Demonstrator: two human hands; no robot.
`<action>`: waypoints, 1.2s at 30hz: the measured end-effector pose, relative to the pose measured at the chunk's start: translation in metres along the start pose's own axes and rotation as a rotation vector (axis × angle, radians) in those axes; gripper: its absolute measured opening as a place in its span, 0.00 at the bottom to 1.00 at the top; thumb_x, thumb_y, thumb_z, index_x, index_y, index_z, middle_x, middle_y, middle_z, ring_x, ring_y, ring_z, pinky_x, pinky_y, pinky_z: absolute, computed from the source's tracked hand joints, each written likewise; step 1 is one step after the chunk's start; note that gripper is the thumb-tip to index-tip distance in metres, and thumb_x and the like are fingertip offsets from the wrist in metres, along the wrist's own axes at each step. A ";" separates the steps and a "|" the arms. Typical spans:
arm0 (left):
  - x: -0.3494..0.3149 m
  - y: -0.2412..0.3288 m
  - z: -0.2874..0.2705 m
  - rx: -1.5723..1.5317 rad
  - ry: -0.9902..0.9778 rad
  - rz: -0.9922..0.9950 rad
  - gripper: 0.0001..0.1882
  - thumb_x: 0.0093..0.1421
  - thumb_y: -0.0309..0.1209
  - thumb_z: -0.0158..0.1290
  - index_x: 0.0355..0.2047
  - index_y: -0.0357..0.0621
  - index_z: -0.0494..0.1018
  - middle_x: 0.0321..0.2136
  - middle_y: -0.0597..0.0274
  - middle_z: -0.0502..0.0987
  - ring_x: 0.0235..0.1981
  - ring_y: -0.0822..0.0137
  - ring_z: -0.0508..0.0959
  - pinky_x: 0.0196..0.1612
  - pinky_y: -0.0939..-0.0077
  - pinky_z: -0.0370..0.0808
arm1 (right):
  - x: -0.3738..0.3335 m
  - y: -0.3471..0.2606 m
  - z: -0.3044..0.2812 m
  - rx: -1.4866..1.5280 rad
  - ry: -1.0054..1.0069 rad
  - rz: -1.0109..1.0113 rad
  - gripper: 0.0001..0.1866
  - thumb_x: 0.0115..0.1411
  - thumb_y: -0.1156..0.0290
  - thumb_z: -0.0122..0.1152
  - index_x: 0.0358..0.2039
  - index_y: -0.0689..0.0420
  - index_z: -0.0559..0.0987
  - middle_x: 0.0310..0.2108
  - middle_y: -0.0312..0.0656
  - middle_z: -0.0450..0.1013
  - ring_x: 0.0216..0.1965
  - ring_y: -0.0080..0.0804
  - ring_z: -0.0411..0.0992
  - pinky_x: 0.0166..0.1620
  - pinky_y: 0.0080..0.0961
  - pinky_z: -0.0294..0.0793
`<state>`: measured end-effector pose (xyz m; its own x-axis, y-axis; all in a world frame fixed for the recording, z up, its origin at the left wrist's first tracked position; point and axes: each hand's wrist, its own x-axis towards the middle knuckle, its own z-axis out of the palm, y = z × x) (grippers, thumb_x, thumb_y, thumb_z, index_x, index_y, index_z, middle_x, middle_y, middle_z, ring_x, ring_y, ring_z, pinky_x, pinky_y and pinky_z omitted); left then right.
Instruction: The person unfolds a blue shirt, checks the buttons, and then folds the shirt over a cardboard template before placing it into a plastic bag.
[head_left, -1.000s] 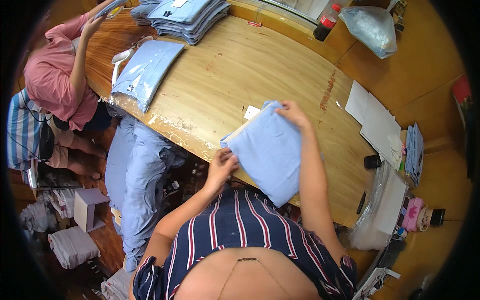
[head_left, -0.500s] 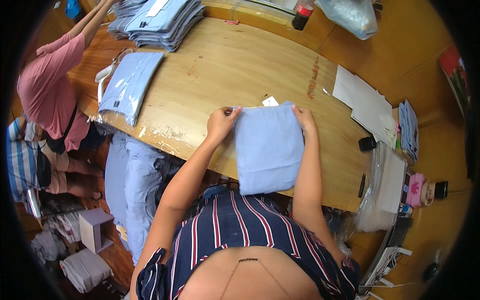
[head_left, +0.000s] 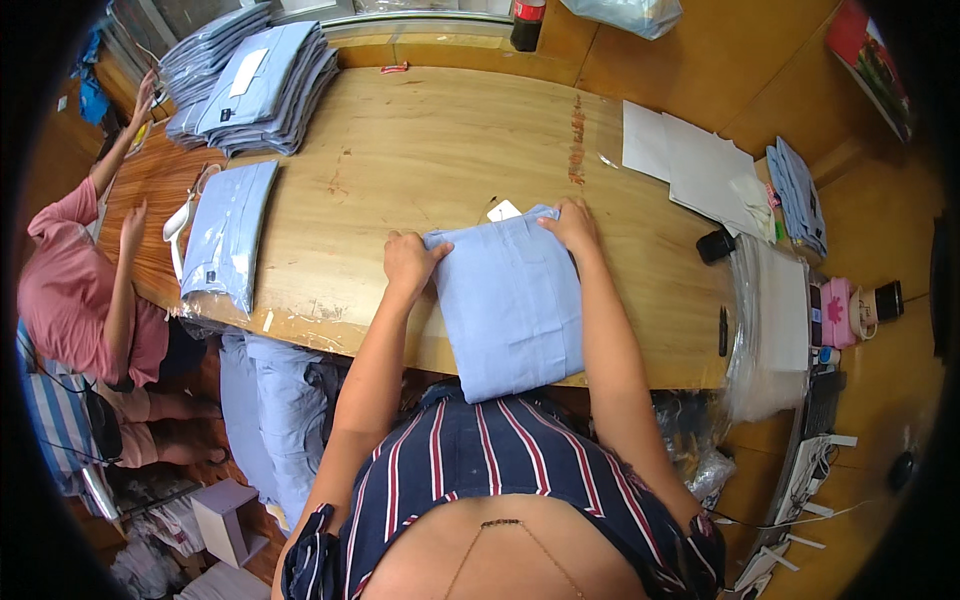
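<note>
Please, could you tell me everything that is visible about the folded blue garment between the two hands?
The garment is plain light blue, apparently thin woven cloth, lightly creased, folded into a flat, near-rectangular bundle. It is turned slightly askew over the near edge of the table. The left hand and right hand hold its far corners. A white tag shows at its far edge.

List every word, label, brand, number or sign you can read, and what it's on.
Nothing readable enough to quote.
White tag at the folded blue garment: too small.
Dark label on the plastic-wrapped blue shirt: too small.
Dark square label on the blue shirt stack: too small.
Red label on the dark-liquid bottle: blurred, too small.
</note>
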<state>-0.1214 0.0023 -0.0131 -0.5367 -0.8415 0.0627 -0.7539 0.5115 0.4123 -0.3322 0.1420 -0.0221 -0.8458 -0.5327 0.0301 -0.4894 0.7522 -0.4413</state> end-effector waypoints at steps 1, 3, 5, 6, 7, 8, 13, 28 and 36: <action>0.006 0.002 0.000 0.003 -0.073 0.031 0.25 0.38 0.45 0.61 0.25 0.33 0.70 0.21 0.48 0.74 0.32 0.52 0.73 0.34 0.65 0.70 | 0.006 0.002 -0.003 0.008 -0.071 -0.047 0.19 0.44 0.62 0.63 0.33 0.60 0.72 0.32 0.49 0.71 0.40 0.43 0.68 0.41 0.34 0.67; 0.013 0.004 -0.003 -0.078 -0.207 0.011 0.24 0.37 0.43 0.62 0.24 0.34 0.69 0.20 0.50 0.73 0.30 0.54 0.73 0.33 0.67 0.70 | 0.010 0.006 -0.004 0.070 -0.165 -0.077 0.19 0.44 0.62 0.64 0.33 0.60 0.72 0.32 0.49 0.71 0.39 0.42 0.68 0.41 0.34 0.67; 0.021 0.011 -0.012 -0.249 -0.321 -0.090 0.21 0.38 0.40 0.62 0.24 0.35 0.69 0.19 0.51 0.73 0.28 0.56 0.74 0.32 0.69 0.71 | 0.012 0.005 -0.007 0.177 -0.203 -0.053 0.18 0.44 0.62 0.64 0.32 0.60 0.72 0.28 0.47 0.70 0.36 0.42 0.69 0.39 0.33 0.66; 0.028 0.011 -0.010 -0.384 -0.244 -0.016 0.20 0.38 0.38 0.62 0.25 0.35 0.69 0.19 0.52 0.73 0.28 0.58 0.74 0.31 0.71 0.71 | 0.017 0.008 -0.015 0.243 -0.177 -0.076 0.18 0.44 0.63 0.64 0.31 0.60 0.71 0.27 0.46 0.70 0.34 0.39 0.68 0.38 0.31 0.66; 0.038 0.007 -0.009 -0.513 -0.155 0.048 0.20 0.38 0.36 0.63 0.26 0.36 0.69 0.20 0.54 0.73 0.27 0.60 0.74 0.30 0.72 0.71 | 0.022 0.007 -0.028 0.314 -0.158 -0.111 0.18 0.44 0.63 0.64 0.31 0.60 0.71 0.26 0.45 0.70 0.31 0.37 0.68 0.36 0.30 0.66; 0.046 0.005 -0.011 -0.637 -0.069 0.114 0.19 0.38 0.34 0.63 0.27 0.36 0.68 0.20 0.55 0.73 0.27 0.62 0.74 0.29 0.74 0.71 | 0.025 0.005 -0.043 0.387 -0.142 -0.141 0.17 0.44 0.63 0.64 0.30 0.60 0.71 0.24 0.44 0.70 0.29 0.35 0.68 0.34 0.28 0.66; 0.039 0.096 -0.144 -1.091 -0.013 0.522 0.24 0.41 0.17 0.58 0.41 0.38 0.65 0.29 0.64 0.72 0.30 0.72 0.73 0.34 0.80 0.73 | -0.011 -0.029 -0.190 0.837 0.235 -0.331 0.12 0.46 0.76 0.60 0.33 0.57 0.72 0.19 0.40 0.71 0.21 0.22 0.66 0.26 0.19 0.65; -0.112 -0.036 -0.025 -0.266 -0.127 1.006 0.06 0.42 0.25 0.49 0.24 0.42 0.67 0.39 0.54 0.69 0.48 0.53 0.66 0.48 0.56 0.62 | -0.219 0.054 -0.037 0.072 0.123 -0.623 0.02 0.44 0.82 0.50 0.22 0.64 0.69 0.43 0.45 0.69 0.46 0.40 0.67 0.47 0.38 0.65; -0.130 -0.026 -0.044 -0.310 -0.184 0.976 0.17 0.41 0.23 0.53 0.35 0.44 0.68 0.44 0.58 0.68 0.50 0.55 0.64 0.51 0.56 0.57 | -0.171 0.032 -0.081 0.317 0.038 -0.365 0.10 0.46 0.81 0.49 0.31 0.64 0.73 0.31 0.48 0.71 0.34 0.44 0.69 0.40 0.32 0.67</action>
<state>-0.0153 0.0911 0.0080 -0.9300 -0.0326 0.3662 0.1561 0.8668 0.4737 -0.2206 0.2881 0.0318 -0.6411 -0.7206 0.2643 -0.6718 0.3602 -0.6473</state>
